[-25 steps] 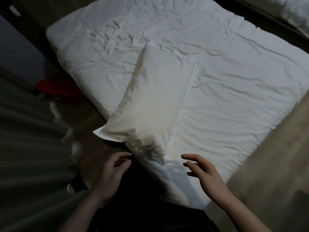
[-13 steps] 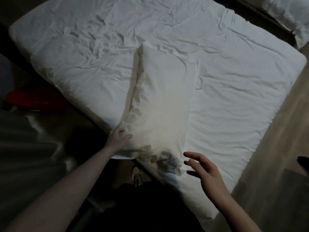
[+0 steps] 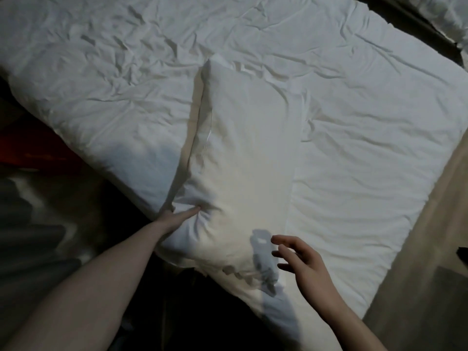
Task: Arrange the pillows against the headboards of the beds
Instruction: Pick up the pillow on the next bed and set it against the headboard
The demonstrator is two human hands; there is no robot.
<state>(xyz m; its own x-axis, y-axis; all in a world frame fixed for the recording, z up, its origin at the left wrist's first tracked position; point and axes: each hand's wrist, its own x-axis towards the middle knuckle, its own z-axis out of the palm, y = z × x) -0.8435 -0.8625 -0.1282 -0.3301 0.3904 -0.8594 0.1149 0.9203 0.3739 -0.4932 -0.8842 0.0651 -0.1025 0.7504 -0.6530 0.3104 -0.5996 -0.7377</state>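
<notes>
A long, white, soft rectangular pillow [image 3: 243, 173] is lying on top of a wide bed covered in a wrinkled white cotton sheet [image 3: 354, 148], its length running from about twelve o'clock at the far end to six o'clock at the near end, where its lower corners are overhanging the near edge of the bed. The person's left hand [image 3: 177, 217] is coming in from seven o'clock along a bare forearm and is pinching the pillow's lower left corner, the thumb pressing into the fabric and drawing creases around it, while the remaining fingers are hidden under the pillow's edge. The right hand [image 3: 301, 262] is hovering at five o'clock, just beside the pillow's near right corner, with its fingers spread and slightly curled, gripping nothing and casting a shadow onto the pillowcase. At one o'clock, in the far corner of the view, the white edge of a second bed [image 3: 453, 19] is showing, separated from the first by a dark gap. A strip of pale wooden floor [image 3: 417, 262] is running along the bed's right side at four o'clock, and a dim red object [image 3: 38, 150] is sitting low at nine o'clock, too dark to identify.
</notes>
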